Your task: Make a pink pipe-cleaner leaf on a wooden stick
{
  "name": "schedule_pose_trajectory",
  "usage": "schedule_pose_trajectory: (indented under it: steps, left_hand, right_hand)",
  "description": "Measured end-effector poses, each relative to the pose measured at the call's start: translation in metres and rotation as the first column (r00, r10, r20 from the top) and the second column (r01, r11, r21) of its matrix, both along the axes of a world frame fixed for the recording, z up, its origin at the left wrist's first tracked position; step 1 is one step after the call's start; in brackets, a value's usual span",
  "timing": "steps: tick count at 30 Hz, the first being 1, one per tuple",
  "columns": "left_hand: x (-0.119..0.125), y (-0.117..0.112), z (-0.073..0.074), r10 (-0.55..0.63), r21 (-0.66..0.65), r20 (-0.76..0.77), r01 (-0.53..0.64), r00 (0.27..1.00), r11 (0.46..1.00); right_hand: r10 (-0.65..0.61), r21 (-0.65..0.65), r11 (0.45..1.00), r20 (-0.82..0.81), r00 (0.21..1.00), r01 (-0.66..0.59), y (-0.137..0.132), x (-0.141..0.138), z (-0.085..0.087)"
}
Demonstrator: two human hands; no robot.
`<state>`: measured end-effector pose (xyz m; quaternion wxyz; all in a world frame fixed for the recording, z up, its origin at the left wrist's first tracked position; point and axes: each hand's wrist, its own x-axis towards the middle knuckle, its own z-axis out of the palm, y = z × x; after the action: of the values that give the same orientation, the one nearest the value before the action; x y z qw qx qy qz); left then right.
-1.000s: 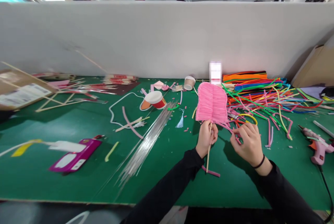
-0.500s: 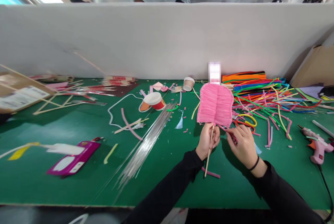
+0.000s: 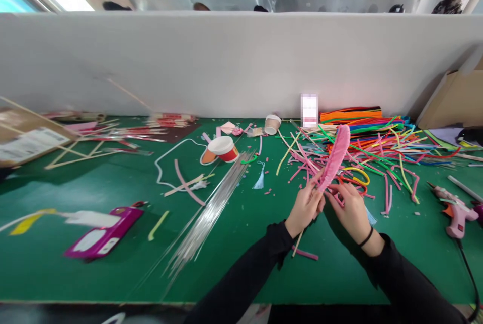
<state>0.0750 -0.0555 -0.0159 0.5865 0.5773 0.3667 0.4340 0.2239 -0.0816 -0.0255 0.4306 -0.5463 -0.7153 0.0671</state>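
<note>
A pink hand fan (image 3: 335, 158), made of fuzzy pipe cleaners on a thin wooden stick (image 3: 298, 243), is turned nearly edge-on. My left hand (image 3: 306, 207) is closed around it where the stick meets the fan. Close by on the right, my right hand (image 3: 350, 213) pinches a pink pipe cleaner (image 3: 336, 198) at the fan's lower edge; its far end is hidden by the fingers. Scissors (image 3: 358, 177) with yellow and red handles lie just beyond my right hand. A loose pink pipe-cleaner piece (image 3: 306, 253) rests on the table below my left hand.
Coloured pipe cleaners (image 3: 377, 138) are heaped behind, near a phone (image 3: 309, 110) against the white partition (image 3: 226, 62). A pink glue gun (image 3: 456, 211) lies right. Thin metal wires (image 3: 213, 213), a paper cup (image 3: 223, 148) and a purple power strip (image 3: 101, 233) occupy the left.
The fan has turned from facing me broadside to nearly edge-on, tilting right. My left hand has rotated with it. My right hand stays beside the fan's base.
</note>
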Motion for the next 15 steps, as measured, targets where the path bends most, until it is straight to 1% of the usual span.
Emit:
schedule_pose_trajectory:
  steps: [2, 4, 5, 7, 9, 12, 13, 14, 15]
  left_hand:
    - [-0.006, 0.002, 0.006, 0.094, 0.150, -0.109, -0.077, 0.990, 0.986]
    - [-0.011, 0.004, 0.013, 0.210, 0.303, -0.216, -0.139, 0.954, 0.943]
    - [-0.014, 0.005, 0.016, 0.259, 0.361, -0.253, -0.158, 0.932, 0.919]
    - [-0.017, 0.005, 0.019, 0.321, 0.440, -0.298, -0.169, 0.899, 0.882]
    - [-0.018, 0.004, 0.020, 0.334, 0.497, -0.341, -0.133, 0.879, 0.858]
    - [-0.017, 0.002, 0.018, 0.331, 0.574, -0.467, -0.004, 0.820, 0.819]
    - [-0.017, 0.002, 0.017, 0.341, 0.591, -0.508, 0.032, 0.791, 0.806]
    - [-0.018, 0.003, 0.016, 0.353, 0.604, -0.540, 0.059, 0.764, 0.795]
    - [-0.018, 0.003, 0.015, 0.366, 0.614, -0.566, 0.081, 0.739, 0.786]
  right_hand:
    - [-0.029, -0.010, 1.000, -0.138, 0.990, 0.028, -0.001, 0.001, 0.005]
    - [-0.026, -0.042, 0.999, -0.301, 0.953, 0.014, -0.002, 0.001, 0.012]
    - [-0.009, -0.065, 0.998, -0.389, 0.921, -0.018, -0.002, 0.001, 0.014]
    - [0.034, -0.118, 0.986, -0.560, 0.828, -0.121, -0.001, 0.001, 0.017]
    - [0.064, -0.180, 0.950, -0.685, 0.726, -0.254, 0.001, -0.001, 0.017]
    - [0.082, -0.255, 0.857, -0.791, 0.607, -0.448, 0.003, -0.003, 0.017]
    - [0.086, -0.265, 0.831, -0.808, 0.583, -0.490, 0.003, -0.003, 0.018]
    - [0.089, -0.269, 0.819, -0.813, 0.575, -0.507, 0.002, -0.003, 0.018]
    - [0.091, -0.270, 0.828, -0.800, 0.593, -0.492, 0.000, -0.003, 0.019]
